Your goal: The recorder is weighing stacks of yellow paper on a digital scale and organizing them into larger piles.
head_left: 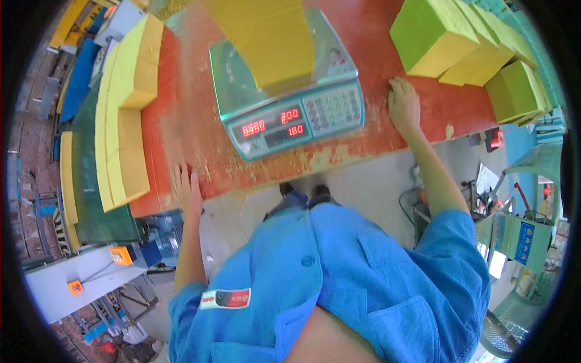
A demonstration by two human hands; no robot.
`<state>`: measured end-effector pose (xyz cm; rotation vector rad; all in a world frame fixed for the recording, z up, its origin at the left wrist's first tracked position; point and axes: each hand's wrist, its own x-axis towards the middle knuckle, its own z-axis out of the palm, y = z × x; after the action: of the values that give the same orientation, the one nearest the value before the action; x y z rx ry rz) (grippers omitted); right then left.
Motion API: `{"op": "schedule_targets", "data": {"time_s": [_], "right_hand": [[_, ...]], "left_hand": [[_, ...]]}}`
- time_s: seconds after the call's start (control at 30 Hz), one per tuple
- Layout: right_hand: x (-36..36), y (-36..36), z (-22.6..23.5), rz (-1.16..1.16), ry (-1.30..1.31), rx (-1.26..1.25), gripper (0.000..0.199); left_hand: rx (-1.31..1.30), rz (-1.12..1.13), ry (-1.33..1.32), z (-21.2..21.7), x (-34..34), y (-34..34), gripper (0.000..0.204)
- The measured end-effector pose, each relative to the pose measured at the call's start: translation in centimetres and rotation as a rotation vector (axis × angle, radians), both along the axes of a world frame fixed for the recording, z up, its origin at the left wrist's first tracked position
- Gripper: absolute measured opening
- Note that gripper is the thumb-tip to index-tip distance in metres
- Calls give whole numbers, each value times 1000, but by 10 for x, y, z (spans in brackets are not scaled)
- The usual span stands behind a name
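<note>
A digital scale (pixel 331 111) with a lit red display and a keypad stands on the red worn tabletop (pixel 193 130). On its pan rests a large yellow block (pixel 266 42), whose far end runs out of the picture. My left hand (pixel 187 190) lies on the near left edge of the table with fingers stretched out, holding nothing. To the right of the scale, my right hand (pixel 404 107) rests flat on the tabletop, its fingers extended and also holding nothing. Neither hand touches the scale or the block.
Stacked yellow blocks (pixel 134 78) line the table's left side. More yellow-green blocks (pixel 445 39) lean together at the far right. A white bench (pixel 72 287) with orange boxes is at lower left, and a green metal chair (pixel 514 323) at lower right.
</note>
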<state>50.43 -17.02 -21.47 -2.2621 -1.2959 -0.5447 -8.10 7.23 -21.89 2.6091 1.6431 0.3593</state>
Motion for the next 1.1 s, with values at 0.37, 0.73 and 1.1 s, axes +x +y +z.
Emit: {"op": "schedule_targets", "data": {"time_s": [0.37, 0.73, 1.1], "right_hand": [[5, 124, 117, 181, 750, 401, 31], [-71, 268, 138, 603, 1351, 404, 58], [-151, 73, 96, 280, 1513, 615, 35]], "left_hand": [[-940, -109, -1149, 268, 201, 109, 93], [-1125, -219, -732, 321, 340, 130, 64], [-1432, -352, -640, 321, 310, 124, 44]]}}
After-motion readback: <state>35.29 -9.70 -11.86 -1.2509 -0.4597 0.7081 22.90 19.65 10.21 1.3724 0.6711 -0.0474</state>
